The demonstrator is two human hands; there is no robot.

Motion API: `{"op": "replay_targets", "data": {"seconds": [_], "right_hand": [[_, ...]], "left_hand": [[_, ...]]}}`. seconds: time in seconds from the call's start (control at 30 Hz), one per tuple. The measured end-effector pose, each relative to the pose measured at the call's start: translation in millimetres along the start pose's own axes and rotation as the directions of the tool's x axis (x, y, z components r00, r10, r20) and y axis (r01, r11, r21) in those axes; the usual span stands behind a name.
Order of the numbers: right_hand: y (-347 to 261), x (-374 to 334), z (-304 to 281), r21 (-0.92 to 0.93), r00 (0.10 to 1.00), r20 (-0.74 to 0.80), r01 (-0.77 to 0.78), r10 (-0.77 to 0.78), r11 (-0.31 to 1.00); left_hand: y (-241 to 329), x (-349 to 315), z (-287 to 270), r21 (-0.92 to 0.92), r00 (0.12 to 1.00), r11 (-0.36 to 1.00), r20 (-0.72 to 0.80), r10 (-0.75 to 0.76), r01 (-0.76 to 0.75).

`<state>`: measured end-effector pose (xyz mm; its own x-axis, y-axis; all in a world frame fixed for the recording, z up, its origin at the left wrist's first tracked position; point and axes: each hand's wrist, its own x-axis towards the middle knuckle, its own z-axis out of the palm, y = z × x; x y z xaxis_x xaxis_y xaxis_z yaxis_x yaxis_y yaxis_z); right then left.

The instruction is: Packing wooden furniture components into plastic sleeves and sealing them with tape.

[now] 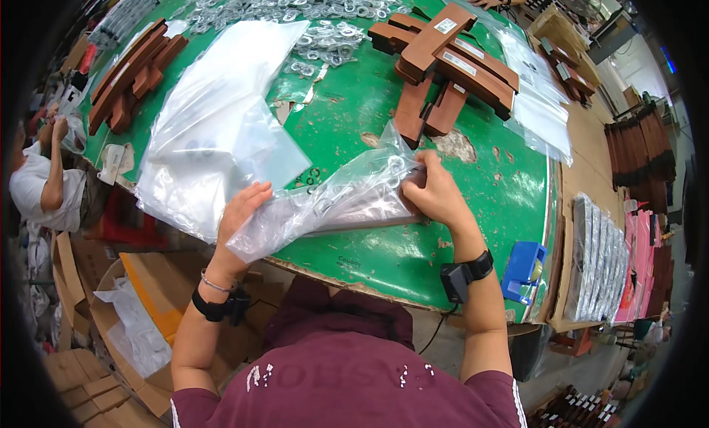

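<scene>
A clear plastic bag (336, 188) lies slantwise in front of me near the table's front edge. Through it shows a long brownish piece (369, 210), blurred by the film, and a small grey ring-shaped part (395, 164) near the right end. My right hand (441, 192) has thumb and fingers closed on the bag's right end. At the other end, my left hand (247, 210) rests against the film with its fingers stretched out; the thumb is hidden. Beyond the left hand spreads a pile of flat clear bags (214, 110).
Brown curved pieces with white labels (454, 59) are stacked at the back right; more brown pieces (133, 77) lie far left. Many small bagged ring parts (295, 3) cover the green table's (332, 92) far side. A blue tape dispenser (523, 271) stands right. Other people work nearby.
</scene>
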<state>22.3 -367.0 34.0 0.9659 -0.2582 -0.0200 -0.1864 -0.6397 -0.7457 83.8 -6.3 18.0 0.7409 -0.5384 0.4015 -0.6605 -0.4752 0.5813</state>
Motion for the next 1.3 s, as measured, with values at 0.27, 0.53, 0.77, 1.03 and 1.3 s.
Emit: {"op": "replay_targets", "data": {"seconds": [0.27, 0.53, 0.77, 1.03, 1.3], "right_hand": [[14.8, -0.8, -6.7, 0.176, 0.968, 0.068, 0.228, -0.242, 0.958], [-12.3, 9.4, -1.9, -0.047, 0.937, 0.130, 0.334, -0.325, 0.941], [-6.6, 12.2, 13.4, -0.107, 0.951, -0.083, 0.287, -0.297, 0.952], [12.3, 25.8, -17.4, 0.758, 0.976, 0.209, -0.119, -0.065, 0.642], [14.9, 41.5, -6.8, 0.168, 0.967, 0.221, -0.168, 0.129, 0.971]], "left_hand": [[6.4, -0.7, 0.0, 0.142, 1.000, 0.990, 0.014, 0.023, -0.025], [2.3, -1.8, -0.2, 0.136, 0.999, 0.990, 0.023, 0.026, -0.029], [3.0, -2.7, 0.2, 0.109, 1.000, 0.994, 0.012, 0.018, -0.019], [2.4, -3.3, 0.5, 0.130, 1.000, 0.991, 0.013, 0.013, -0.015], [2.8, -4.6, 0.8, 0.117, 1.000, 0.993, 0.015, 0.022, -0.024]]}}
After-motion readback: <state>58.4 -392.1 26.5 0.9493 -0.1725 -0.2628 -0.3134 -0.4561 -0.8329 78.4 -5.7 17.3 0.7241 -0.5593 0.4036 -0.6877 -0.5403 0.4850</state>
